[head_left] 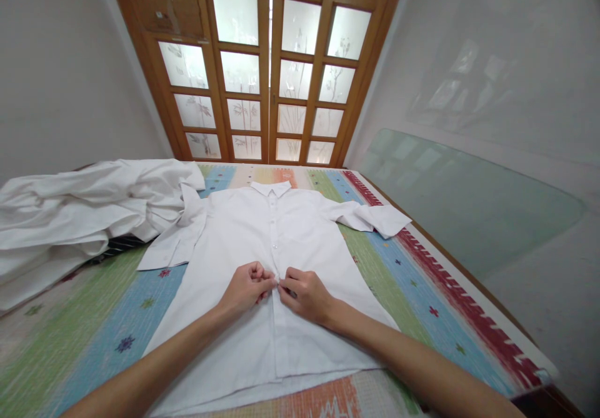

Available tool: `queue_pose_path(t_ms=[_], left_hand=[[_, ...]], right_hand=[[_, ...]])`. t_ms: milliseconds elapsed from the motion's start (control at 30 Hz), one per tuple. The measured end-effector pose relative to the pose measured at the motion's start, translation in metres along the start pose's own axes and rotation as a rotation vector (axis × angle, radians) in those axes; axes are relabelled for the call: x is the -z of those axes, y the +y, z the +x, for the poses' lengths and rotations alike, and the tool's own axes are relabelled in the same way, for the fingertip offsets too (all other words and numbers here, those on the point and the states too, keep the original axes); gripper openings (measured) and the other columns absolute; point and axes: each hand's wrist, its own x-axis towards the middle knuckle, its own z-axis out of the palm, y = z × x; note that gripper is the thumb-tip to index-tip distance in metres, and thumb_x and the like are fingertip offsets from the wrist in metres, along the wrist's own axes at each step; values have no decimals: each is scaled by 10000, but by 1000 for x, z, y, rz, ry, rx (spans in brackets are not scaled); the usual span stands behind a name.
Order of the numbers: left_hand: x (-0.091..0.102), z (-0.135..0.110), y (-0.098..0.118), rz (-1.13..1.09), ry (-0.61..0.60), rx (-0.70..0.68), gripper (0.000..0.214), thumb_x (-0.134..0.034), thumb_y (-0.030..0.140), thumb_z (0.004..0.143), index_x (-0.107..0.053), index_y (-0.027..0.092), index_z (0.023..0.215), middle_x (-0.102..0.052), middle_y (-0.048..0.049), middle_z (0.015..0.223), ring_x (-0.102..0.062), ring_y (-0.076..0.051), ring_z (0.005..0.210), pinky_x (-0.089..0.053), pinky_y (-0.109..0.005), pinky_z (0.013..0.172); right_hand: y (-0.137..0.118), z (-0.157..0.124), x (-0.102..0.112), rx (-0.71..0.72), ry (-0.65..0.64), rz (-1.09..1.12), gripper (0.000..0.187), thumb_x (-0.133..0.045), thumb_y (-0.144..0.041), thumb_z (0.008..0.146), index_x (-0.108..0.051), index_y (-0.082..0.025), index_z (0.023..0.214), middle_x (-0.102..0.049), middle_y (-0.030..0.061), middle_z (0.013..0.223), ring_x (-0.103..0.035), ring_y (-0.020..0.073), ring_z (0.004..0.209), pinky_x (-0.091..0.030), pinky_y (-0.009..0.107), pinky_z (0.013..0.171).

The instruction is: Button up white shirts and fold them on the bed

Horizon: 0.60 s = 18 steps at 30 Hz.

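Note:
A white button-up shirt [309, 230] lies spread flat, front side up, with its collar at the far end and its hem towards me. Its upper buttons run down the front placket, and the two front edges meet along the middle. My left hand [250, 285] pinches the placket a little below the middle of the shirt. Close beside it, my right hand [304, 292] pinches the same spot from the other side, the fingertips nearly touching. Any button between the fingers is hidden.
A heap of white clothing [103, 205] lies at the left, with a dark striped piece [119, 246] under it. The striped, patterned cover [412, 287] spreads beneath everything. A pale green panel [459, 199] stands along the right wall; wooden glazed doors [269, 68] are behind.

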Motion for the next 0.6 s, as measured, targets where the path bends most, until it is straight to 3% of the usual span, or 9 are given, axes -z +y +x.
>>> queue_pose_path(t_ms=[200, 433, 600], left_hand=[[0, -1, -3, 68, -3, -34, 457, -755, 374, 607, -328, 215, 636, -654, -2, 692, -442, -49, 385, -302, -182, 357], [-1, -6, 2, 186, 9, -110, 435, -703, 368, 664, -298, 215, 626, -668, -9, 747, -468, -59, 474, -349, -191, 455], [0, -7, 3, 226, 23, -149, 417, -694, 366, 664, -308, 215, 623, -679, -28, 767, -503, -87, 559, -365, -197, 509]], right_hand=[[-4, 2, 4, -60, -11, 85, 176, -568, -144, 784, -657, -174, 634, -562, 17, 660, -474, 99, 551, -353, 225, 544], [1, 13, 15, -446, 3, 454, 70, -628, -139, 743, -686, -157, 707, -629, -4, 634, -516, 100, 569, -394, 211, 559], [2, 16, 18, -540, -40, 571, 58, -648, -180, 741, -699, -156, 751, -655, -3, 657, -517, 99, 574, -400, 210, 556]])
